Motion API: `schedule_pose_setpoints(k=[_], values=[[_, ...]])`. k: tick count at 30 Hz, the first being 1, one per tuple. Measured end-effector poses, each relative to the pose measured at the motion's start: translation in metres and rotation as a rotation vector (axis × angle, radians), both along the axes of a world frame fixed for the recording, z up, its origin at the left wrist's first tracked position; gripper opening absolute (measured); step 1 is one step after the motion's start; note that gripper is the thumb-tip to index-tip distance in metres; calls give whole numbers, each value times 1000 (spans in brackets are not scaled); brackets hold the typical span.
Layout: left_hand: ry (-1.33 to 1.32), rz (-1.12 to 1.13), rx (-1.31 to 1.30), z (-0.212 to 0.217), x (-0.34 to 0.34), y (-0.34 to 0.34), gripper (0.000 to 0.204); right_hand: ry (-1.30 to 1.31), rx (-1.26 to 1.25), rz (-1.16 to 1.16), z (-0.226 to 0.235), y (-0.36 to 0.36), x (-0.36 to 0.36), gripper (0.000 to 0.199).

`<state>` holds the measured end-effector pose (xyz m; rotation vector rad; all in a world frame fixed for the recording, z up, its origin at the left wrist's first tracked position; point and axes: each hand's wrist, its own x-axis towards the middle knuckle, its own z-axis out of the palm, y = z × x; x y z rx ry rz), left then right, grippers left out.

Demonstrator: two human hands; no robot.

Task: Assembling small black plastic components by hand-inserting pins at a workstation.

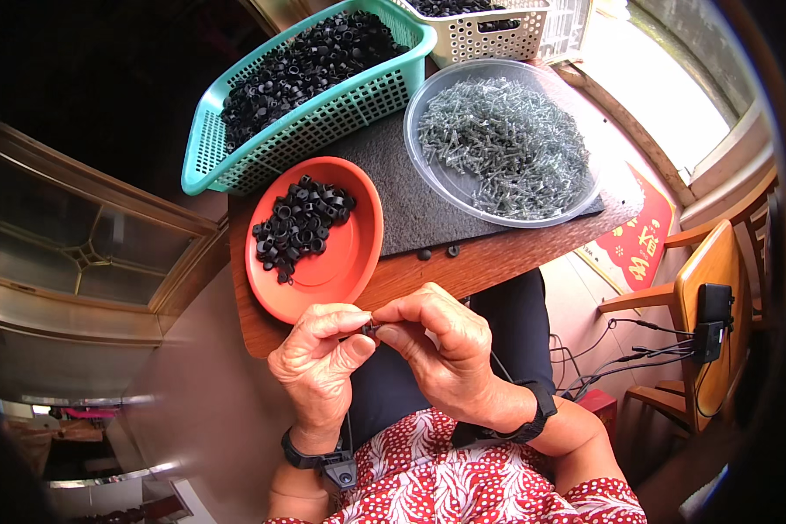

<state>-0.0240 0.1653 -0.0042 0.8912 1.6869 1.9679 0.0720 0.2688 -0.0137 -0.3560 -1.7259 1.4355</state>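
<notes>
Above my lap, just off the table's near edge, my two hands meet fingertip to fingertip. My left hand [316, 362] pinches a small black plastic piece [368, 330] between thumb and index finger. Closed in a pinch against the same spot is my right hand [445, 349]; its fingers hide whatever else it grips. Left of centre, an orange-red bowl [358, 262] holds a heap of small black ring-like plastic pieces [301, 223]. A clear round tub [428, 179] at the right is filled with thin, shiny, nail-like pieces [506, 144].
A green basket [314, 131] of black pieces stands at the back left, a cream basket [489, 39] behind the tub. Two loose black pieces [452, 251] lie near the wooden table's edge [498, 271]. Cables [620, 358] run to a wooden chair [716, 288] on the right.
</notes>
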Motion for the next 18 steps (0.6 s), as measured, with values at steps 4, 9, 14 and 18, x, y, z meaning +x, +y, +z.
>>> schedule_pose_setpoints(k=[4, 9, 14, 18], values=[[86, 50, -31, 2, 5, 0, 23, -7, -12, -5, 0, -2, -1, 18], [103, 45, -18, 3, 5, 1, 22, -18, -161, 16, -4, -3, 1, 15], [134, 42, -35, 1, 5, -2, 21, 46, -49, 47, -5, 2, 0, 15], [164, 33, -4, -1, 6, 0, 21, 74, 1, 54, -3, 3, 1, 14]])
